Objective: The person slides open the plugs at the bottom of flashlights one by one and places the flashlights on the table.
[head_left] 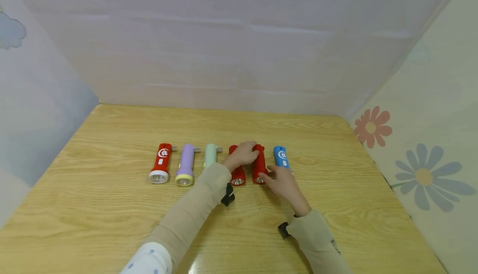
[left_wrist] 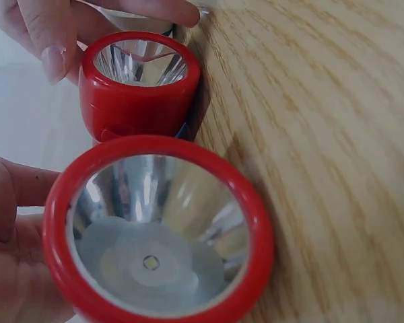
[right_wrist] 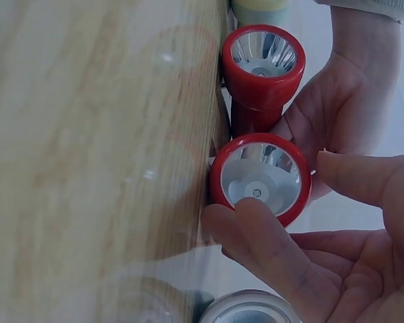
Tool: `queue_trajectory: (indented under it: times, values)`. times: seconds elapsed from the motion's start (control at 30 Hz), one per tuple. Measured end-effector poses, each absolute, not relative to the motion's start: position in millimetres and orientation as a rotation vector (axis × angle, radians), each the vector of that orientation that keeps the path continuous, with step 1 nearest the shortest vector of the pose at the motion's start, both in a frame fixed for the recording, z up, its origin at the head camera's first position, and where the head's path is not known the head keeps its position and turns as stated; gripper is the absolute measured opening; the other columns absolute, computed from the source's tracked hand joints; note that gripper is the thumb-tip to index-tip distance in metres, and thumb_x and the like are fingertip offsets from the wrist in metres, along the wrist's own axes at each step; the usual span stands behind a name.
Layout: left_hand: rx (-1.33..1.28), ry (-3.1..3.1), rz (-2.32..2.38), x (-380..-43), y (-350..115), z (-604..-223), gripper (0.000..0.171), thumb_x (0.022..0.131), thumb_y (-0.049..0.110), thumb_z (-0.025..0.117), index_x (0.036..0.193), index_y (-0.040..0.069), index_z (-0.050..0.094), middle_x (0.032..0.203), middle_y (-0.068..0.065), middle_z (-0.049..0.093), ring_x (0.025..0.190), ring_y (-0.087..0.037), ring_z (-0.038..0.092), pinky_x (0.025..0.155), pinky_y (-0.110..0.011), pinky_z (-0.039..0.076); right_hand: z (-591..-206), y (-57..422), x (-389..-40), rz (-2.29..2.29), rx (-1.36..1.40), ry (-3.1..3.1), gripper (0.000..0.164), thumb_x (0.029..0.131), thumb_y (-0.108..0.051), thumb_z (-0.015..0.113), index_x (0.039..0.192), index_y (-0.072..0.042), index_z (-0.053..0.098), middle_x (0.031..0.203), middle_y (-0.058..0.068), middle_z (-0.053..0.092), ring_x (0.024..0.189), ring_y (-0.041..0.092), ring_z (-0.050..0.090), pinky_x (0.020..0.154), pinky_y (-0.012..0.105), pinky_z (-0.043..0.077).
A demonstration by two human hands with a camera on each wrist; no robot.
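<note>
Two red flashlights lie side by side on the wooden table, lamps toward me. My left hand (head_left: pixel 243 154) reaches across the left red flashlight (head_left: pixel 237 177), and its fingers hold the tail end of the right red flashlight (head_left: pixel 259 163). Around that one's lamp head (right_wrist: pixel 261 176) is my right hand (head_left: pixel 284 183), its fingertips at the rim on one side and the thumb spread close to the other. Just beyond the right hand lies a blue flashlight (head_left: pixel 281 156), its lamp hidden by the hand. Large in the left wrist view is the left red flashlight's lamp (left_wrist: pixel 155 249).
Continuing the row to the left are a mint-green flashlight (head_left: pixel 210 154), partly behind my sleeve, a lilac one with a yellow rim (head_left: pixel 186 162), and a red one with a white rim (head_left: pixel 161 162). Plug prongs stick out near their tails. A draped wall backs the table (head_left: pixel 112 207).
</note>
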State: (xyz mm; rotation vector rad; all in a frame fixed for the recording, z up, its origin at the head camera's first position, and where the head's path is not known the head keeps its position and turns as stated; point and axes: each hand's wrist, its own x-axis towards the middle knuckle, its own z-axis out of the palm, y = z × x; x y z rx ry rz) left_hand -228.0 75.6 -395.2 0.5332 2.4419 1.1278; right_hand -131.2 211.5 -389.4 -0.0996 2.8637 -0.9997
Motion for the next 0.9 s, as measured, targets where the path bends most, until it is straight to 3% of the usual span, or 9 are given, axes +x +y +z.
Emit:
queue_trajectory:
  times: [0.3, 0.53, 0.9]
  values:
    - [0.545, 2.455, 1.096, -224.9, 76.8, -393.0, 0.046, 0.097, 0.015, 0.039, 0.138, -0.004, 0.031, 0.141, -0.016, 0.035, 0.128, -0.027, 0.034, 0.104, -0.038, 0.028, -393.7, 210.9, -132.8, -0.951, -0.161, 2.919, 0.041, 0.087, -0.017, 0.061, 0.113, 0.014, 0.055, 0.103, 0.026, 0.062, 0.089, 0.033, 0.063, 0.071, 0.041, 0.051]
    - [0.586, 2.495, 1.08, -227.2, 76.5, -398.0, 0.041, 0.098, 0.011, 0.035, 0.136, -0.004, 0.035, 0.136, -0.016, 0.041, 0.121, -0.027, 0.042, 0.1, -0.037, 0.033, -394.0, 207.0, -134.4, -0.975, -0.2, 2.936, 0.029, 0.086, -0.014, 0.062, 0.104, 0.009, 0.062, 0.093, 0.02, 0.066, 0.085, 0.032, 0.064, 0.067, 0.038, 0.052]
    - [0.549, 2.49, 1.139, -224.7, 77.6, -396.2, 0.042, 0.098, 0.012, 0.035, 0.137, -0.004, 0.033, 0.135, -0.017, 0.042, 0.118, -0.026, 0.044, 0.1, -0.038, 0.034, -394.2, 206.4, -133.4, -0.989, -0.174, 2.941, 0.032, 0.084, -0.013, 0.065, 0.106, 0.01, 0.062, 0.095, 0.02, 0.065, 0.086, 0.031, 0.064, 0.069, 0.038, 0.052]
